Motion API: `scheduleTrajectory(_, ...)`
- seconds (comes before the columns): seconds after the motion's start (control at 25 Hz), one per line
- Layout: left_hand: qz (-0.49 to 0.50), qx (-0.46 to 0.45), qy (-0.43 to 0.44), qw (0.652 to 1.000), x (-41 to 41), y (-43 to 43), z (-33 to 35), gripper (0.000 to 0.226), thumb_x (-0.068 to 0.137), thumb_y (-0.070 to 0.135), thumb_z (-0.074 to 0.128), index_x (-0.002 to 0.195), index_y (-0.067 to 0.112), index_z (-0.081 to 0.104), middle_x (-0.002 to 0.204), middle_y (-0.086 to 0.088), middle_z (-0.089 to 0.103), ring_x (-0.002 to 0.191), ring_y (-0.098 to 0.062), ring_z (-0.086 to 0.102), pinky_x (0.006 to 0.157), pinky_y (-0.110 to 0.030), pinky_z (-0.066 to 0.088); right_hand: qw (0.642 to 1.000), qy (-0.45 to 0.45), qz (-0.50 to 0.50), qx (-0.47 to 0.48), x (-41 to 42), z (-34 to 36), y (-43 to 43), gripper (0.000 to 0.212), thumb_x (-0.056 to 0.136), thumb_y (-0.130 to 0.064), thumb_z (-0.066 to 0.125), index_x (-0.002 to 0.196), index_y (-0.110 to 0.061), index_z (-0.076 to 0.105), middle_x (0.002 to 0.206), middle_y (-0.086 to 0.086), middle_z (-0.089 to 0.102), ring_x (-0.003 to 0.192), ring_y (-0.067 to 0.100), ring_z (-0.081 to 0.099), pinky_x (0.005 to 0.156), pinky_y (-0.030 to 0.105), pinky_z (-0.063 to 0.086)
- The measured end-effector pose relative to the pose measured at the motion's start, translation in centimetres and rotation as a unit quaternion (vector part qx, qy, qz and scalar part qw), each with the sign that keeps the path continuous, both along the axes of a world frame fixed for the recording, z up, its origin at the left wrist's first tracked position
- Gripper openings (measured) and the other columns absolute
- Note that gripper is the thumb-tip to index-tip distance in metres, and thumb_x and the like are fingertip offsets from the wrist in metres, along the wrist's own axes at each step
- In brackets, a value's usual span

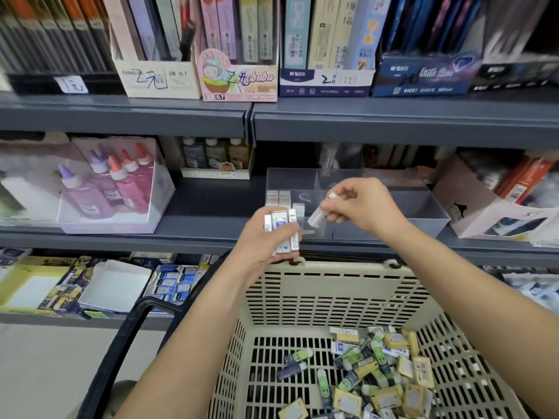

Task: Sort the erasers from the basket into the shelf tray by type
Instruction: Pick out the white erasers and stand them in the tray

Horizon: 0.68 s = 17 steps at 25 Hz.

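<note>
A stack of white erasers [281, 232] is clenched in the left hand [264, 246] as a ready supply. One eraser [317, 217] is pinched by the right hand [360, 207] over the clear tray [423, 207], probably for placing beside the row [279, 199] already stood there. The tray is carried on a grey shelf [211, 204]; mixed erasers [378, 370] remain in the basket [332, 294] below.

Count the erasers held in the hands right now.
4 visible: three white erasers side by side in the left hand, and one white eraser pinched in the right hand over the clear tray. More may be hidden behind the left hand's fingers.
</note>
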<state>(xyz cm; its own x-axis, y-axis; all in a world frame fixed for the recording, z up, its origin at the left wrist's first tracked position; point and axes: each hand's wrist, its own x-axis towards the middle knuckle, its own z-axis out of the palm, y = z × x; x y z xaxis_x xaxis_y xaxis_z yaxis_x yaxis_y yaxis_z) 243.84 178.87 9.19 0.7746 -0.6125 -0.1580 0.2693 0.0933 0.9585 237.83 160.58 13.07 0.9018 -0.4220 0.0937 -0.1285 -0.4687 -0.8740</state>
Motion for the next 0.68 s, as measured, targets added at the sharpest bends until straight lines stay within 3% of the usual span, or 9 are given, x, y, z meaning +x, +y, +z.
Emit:
scheduleTrajectory(0.12, 0.037, -0.008, -0.013, 0.999, 1.2, 0.5, -0.5, 0.029, 0.084, 0.011, 0.067, 0.108, 0.022, 0.054, 0.1, -0.007, 0.064, 0.08, -0.014, 0.069, 0.062, -0.028, 0.056, 0.995, 0.028, -0.042, -0.084, 3.3, 0.6, -1.5, 0.01, 0.083, -0.014, 0.067, 0.073, -0.012, 0.065, 0.066, 0.005, 0.071, 0.046, 0.0, 0.061, 0.054, 0.011, 0.05)
scheduleTrajectory(0.2, 0.065, -0.017, -0.012, 0.998, 1.8, 0.5, -1.1, 0.027, 0.084, 0.012, 0.067, 0.107, 0.022, 0.055, 0.101, -0.008, 0.064, 0.086, -0.018, 0.069, 0.062, -0.028, 0.055, 0.984, 0.085, -0.058, -0.144, 5.4, 0.8, -1.6, 0.01, 0.088, -0.009, 0.058, 0.082, -0.012, 0.064, 0.084, 0.01, 0.071, 0.048, -0.003, 0.06, 0.049, 0.004, 0.043)
scheduleTrajectory(0.28, 0.089, -0.013, -0.015, 0.996, 2.3, 0.5, -1.5, 0.025, 0.084, 0.012, 0.067, 0.104, 0.023, 0.056, 0.098, -0.007, 0.065, 0.084, -0.019, 0.068, 0.06, -0.027, 0.055, 0.952, 0.148, -0.028, -0.266, 6.7, 0.4, -1.4, 0.016, 0.091, -0.015, 0.054, 0.101, -0.014, 0.066, 0.107, 0.01, 0.068, 0.084, 0.011, 0.067, 0.066, 0.012, 0.042)
scheduleTrajectory(0.36, 0.109, -0.013, -0.018, 0.994, 2.6, 0.4, -1.8, 0.024, 0.084, 0.013, 0.067, 0.102, 0.023, 0.056, 0.094, -0.004, 0.064, 0.078, -0.014, 0.068, 0.059, -0.026, 0.055, 0.922, 0.171, 0.018, -0.348, 7.2, 0.0, -0.7, 0.021, 0.091, -0.023, 0.054, 0.108, -0.02, 0.066, 0.116, 0.005, 0.064, 0.107, 0.026, 0.058, 0.083, 0.024, 0.044)
scheduleTrajectory(0.52, 0.137, -0.014, -0.02, 0.99, 3.0, 0.4, -1.8, 0.024, 0.084, 0.011, 0.066, 0.101, 0.024, 0.055, 0.093, -0.004, 0.063, 0.077, -0.016, 0.068, 0.058, -0.025, 0.054, 0.923, 0.202, 0.08, -0.316, 7.6, -1.4, -0.2, 0.023, 0.093, -0.025, 0.051, 0.11, -0.02, 0.066, 0.12, 0.003, 0.063, 0.106, 0.025, 0.058, 0.092, 0.031, 0.046)
scheduleTrajectory(0.68, 0.129, -0.016, -0.015, 0.991, 2.9, 0.3, -1.6, 0.024, 0.084, 0.012, 0.066, 0.101, 0.024, 0.055, 0.093, -0.003, 0.064, 0.076, -0.015, 0.068, 0.059, -0.026, 0.055, 0.906, 0.222, 0.126, -0.337, 7.6, -2.2, -0.1, 0.028, 0.097, -0.023, 0.042, 0.115, -0.018, 0.063, 0.125, 0.005, 0.06, 0.107, 0.026, 0.056, 0.089, 0.029, 0.044)
